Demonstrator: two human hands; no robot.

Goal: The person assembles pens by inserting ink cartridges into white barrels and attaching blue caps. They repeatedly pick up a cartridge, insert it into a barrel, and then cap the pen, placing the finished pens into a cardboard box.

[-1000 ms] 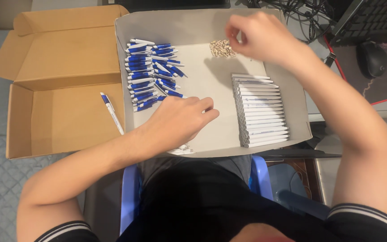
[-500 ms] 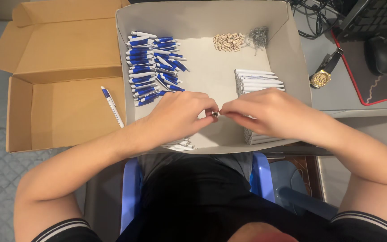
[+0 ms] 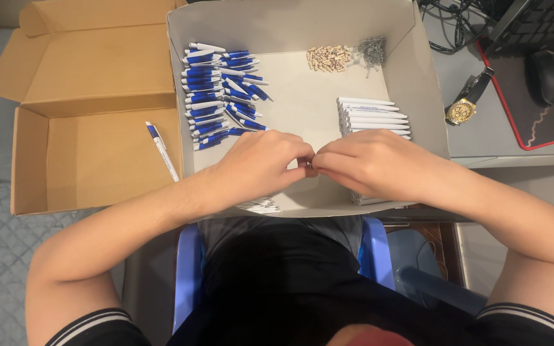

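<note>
My left hand (image 3: 258, 163) and my right hand (image 3: 373, 163) meet fingertip to fingertip over the front of a grey tray (image 3: 428, 96). Together they pinch a small part that the fingers almost wholly hide. Behind my left hand lies a heap of blue-and-white pen pieces (image 3: 219, 96). A stack of white pen barrels (image 3: 373, 115) lies partly under my right hand. At the back of the tray sit a little pile of beige parts (image 3: 329, 57) and a clump of metal springs (image 3: 372, 48).
An open cardboard box (image 3: 91, 160) stands to the left with one blue-and-white pen (image 3: 161, 150) in it. A few white pieces (image 3: 261, 206) lie under my left wrist. To the right are a wristwatch (image 3: 466, 102), a mouse (image 3: 549, 74) and a keyboard (image 3: 540, 25).
My right hand has come from the beige parts at the back of the tray down to my left hand. The two hands are now pressed together at the fingertips.
</note>
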